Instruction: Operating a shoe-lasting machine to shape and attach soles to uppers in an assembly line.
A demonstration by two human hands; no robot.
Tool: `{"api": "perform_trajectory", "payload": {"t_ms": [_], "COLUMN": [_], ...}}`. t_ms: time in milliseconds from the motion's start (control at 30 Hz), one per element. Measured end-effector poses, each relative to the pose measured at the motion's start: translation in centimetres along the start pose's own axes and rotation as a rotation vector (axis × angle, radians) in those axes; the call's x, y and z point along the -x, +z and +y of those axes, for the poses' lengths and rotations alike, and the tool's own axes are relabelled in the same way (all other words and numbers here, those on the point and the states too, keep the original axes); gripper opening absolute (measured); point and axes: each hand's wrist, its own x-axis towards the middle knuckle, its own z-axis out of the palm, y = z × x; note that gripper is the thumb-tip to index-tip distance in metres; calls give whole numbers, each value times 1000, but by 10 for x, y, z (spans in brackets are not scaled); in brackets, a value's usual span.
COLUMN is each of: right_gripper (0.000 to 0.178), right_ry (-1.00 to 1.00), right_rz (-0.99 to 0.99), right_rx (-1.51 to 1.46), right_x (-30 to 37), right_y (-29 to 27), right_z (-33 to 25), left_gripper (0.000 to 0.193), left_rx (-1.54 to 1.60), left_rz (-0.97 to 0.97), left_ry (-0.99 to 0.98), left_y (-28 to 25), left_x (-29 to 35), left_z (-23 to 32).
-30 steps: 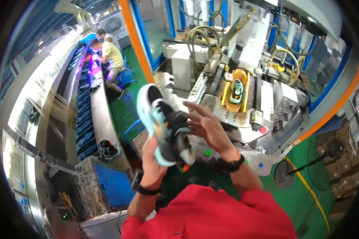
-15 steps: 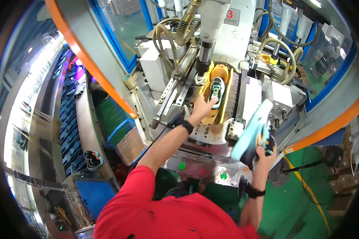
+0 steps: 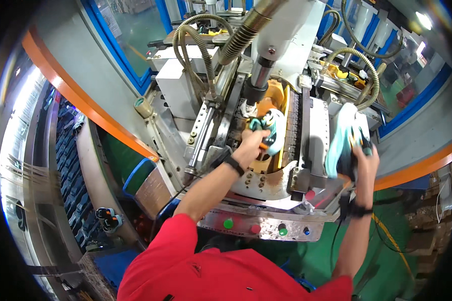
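A dark shoe with mint and white parts (image 3: 273, 131) sits tilted over the yellow mould (image 3: 276, 93) of the press. My left hand (image 3: 252, 143) is closed on its near side, thumb across the top. Off to the right, my right hand (image 3: 365, 159) grips a second shoe (image 3: 340, 135), its pale mint sole facing left and its dark upper against my fingers. That shoe is slightly blurred and hangs in front of a white block on the machine. My right fingertips are partly hidden by the upper.
A metal press rod (image 3: 259, 78) comes down just behind the mould. Green and red buttons line the front panel (image 3: 243, 224). Orange-edged guards flank the machine. At left, a shoe (image 3: 108, 219) rests beside a conveyor loaded with dark items (image 3: 68, 145).
The shoe in the mould has been lifted and tilted by my left hand, which now grips it. My right hand has carried the other shoe right and farther away. The whole view has shifted.
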Motion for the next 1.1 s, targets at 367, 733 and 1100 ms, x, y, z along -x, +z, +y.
{"api": "perform_trajectory", "payload": {"t_ms": [367, 733, 1100], "right_gripper": [49, 52, 29], "right_ry": [21, -588, -628], "right_rz": [-431, -270, -831], "right_rx": [782, 629, 369], "right_x": [-75, 8, 325], "right_y": [278, 292, 246], "right_z": [44, 67, 168], "left_gripper": [45, 33, 26], "left_rx": [46, 252, 309], "left_rz": [66, 726, 713], "left_ry": [226, 407, 310], "left_y": [-133, -197, -157], "left_x": [318, 429, 427], "left_z": [74, 17, -7]}}
